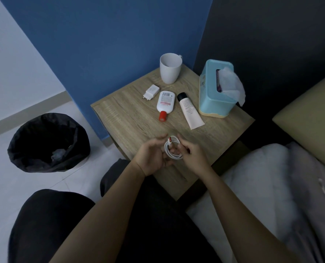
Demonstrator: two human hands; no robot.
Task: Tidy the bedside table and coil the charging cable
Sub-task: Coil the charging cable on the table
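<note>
A black-lined bin (pixel 48 143) sits on the pale floor (pixel 24 186), a white pillow (pixel 252 186) opposite.

Walls: a blue wall (pixel 104 44) is rising behind the table's far left edge, meeting a white wall (pixel 11 54).
Floor: pale tiles (pixel 24 186) are carrying a black-lined bin (pixel 47 143).
Furniture: a wooden table (pixel 123 118) is standing against a dark headboard panel (pixel 271 35); white bedding (pixel 252 177) is lying beside its near right edge.
Light: dim light is falling evenly.

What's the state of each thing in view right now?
charging cable: wound in a small coil, held by both hands
left hand: holds the coil
right hand: pinches the coil
mug: upright, looks empty
charger plug: lying flat, no cable attached
red-capped bottle: lying down, cap on
black-capped tube: lying down, cap on
tissue box: upright, tissue sticking out
bin: open, black liner
</note>
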